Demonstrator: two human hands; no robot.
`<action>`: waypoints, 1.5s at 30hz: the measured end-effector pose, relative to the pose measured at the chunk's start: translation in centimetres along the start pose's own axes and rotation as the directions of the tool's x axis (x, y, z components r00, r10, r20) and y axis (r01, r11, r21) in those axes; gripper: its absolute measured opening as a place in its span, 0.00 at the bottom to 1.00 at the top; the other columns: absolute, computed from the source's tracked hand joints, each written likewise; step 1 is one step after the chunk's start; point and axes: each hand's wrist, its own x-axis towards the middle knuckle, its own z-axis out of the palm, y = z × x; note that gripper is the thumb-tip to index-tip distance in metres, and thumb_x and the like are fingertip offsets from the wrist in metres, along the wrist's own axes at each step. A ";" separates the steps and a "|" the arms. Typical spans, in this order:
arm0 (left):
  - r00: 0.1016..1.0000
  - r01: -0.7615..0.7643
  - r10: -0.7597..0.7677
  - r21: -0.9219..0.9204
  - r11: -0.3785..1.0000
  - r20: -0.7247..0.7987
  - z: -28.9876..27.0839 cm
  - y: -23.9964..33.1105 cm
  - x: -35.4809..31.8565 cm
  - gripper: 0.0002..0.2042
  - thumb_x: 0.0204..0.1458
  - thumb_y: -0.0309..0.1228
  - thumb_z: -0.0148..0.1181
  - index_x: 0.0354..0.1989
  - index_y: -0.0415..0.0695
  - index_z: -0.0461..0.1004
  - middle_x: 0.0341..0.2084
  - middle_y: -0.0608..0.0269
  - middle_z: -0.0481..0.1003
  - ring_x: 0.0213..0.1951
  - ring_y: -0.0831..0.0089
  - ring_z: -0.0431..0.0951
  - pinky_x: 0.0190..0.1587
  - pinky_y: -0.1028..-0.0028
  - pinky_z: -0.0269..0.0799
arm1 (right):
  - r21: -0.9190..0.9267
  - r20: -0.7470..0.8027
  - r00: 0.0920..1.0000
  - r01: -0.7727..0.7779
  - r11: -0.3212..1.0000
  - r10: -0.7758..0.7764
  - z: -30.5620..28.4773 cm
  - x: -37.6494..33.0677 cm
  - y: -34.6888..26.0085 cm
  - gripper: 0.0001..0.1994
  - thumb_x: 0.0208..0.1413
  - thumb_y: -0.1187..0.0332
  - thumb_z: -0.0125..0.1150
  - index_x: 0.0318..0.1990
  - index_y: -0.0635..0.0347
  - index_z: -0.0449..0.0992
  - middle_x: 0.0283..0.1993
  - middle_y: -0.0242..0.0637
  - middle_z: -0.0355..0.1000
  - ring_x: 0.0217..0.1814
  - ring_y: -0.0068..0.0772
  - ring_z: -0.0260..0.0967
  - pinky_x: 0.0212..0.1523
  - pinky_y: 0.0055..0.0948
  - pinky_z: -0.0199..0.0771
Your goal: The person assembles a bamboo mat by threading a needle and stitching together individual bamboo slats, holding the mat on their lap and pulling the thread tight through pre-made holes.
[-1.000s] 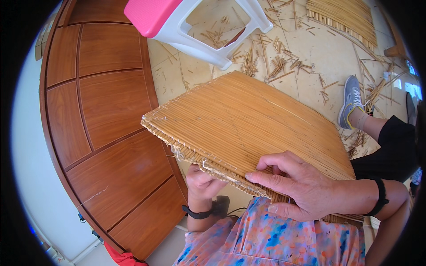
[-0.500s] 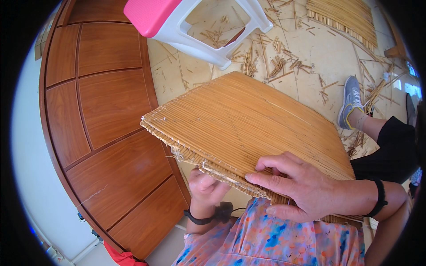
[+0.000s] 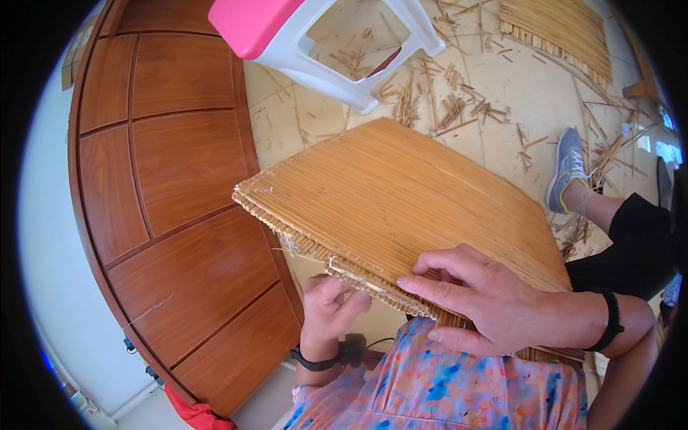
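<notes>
A flat mat of thin bamboo sticks (image 3: 401, 208) is lying across the person's lap, its far corner pointing toward twelve o'clock and its near edge, where loose thread ends are showing, turned toward the body, likely so that edge is within easy reach of both hands. The right hand (image 3: 487, 304) is lying on top of the mat at its five o'clock corner, fingers spread and pressing down, thumb tucked under the edge, apparently pinning the stack steady. The left hand (image 3: 328, 308) is sitting just below the near edge at seven o'clock, fingers curled toward the palm; whether it is pinching a thread I cannot tell. Beyond the mat, at twelve o'clock, a pink-topped white stool (image 3: 315, 36) is standing on the floor (image 3: 502, 122) among scattered stick offcuts (image 3: 459, 107). A wooden cabinet (image 3: 179, 215) is filling the nine o'clock side.
</notes>
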 end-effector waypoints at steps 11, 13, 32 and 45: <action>0.997 -0.004 0.002 -0.026 1.000 -0.077 0.4 0.2 -0.2 0.05 0.42 0.17 0.62 0.20 0.41 0.74 0.10 0.70 0.73 0.12 0.80 0.71 0.17 0.80 0.62 | 0.000 0.002 1.000 -0.001 1.000 0.001 -0.4 -0.1 0.0 0.32 0.49 0.62 0.66 0.62 0.61 0.66 0.54 0.45 0.61 0.50 0.47 0.65 0.49 0.39 0.72; 0.997 0.003 -0.006 -0.039 0.999 -0.081 0.6 0.6 0.0 0.04 0.42 0.17 0.61 0.21 0.40 0.75 0.11 0.69 0.73 0.12 0.80 0.71 0.18 0.80 0.63 | 0.000 0.015 1.000 -0.008 1.000 0.008 -0.4 -0.1 0.0 0.32 0.49 0.62 0.66 0.63 0.61 0.65 0.54 0.46 0.61 0.51 0.48 0.64 0.51 0.39 0.71; 0.882 0.270 -0.445 -0.607 0.747 -0.155 4.5 6.2 1.6 0.13 0.56 0.14 0.52 0.48 0.37 0.61 0.33 0.58 0.76 0.28 0.74 0.78 0.28 0.76 0.78 | -0.080 -0.011 1.000 -0.013 0.997 0.012 -0.5 0.1 -0.4 0.38 0.41 0.64 0.70 0.64 0.61 0.65 0.58 0.50 0.63 0.52 0.53 0.67 0.52 0.42 0.71; 0.936 -0.178 0.340 0.707 0.685 -0.093 -3.5 7.5 4.0 0.33 0.36 0.17 0.65 0.57 0.48 0.68 0.65 0.48 0.57 0.66 0.44 0.56 0.65 0.47 0.55 | -0.362 0.111 0.970 -0.164 0.918 0.217 -0.3 1.0 -2.8 0.33 0.48 0.67 0.59 0.65 0.57 0.62 0.57 0.52 0.63 0.58 0.54 0.64 0.58 0.41 0.68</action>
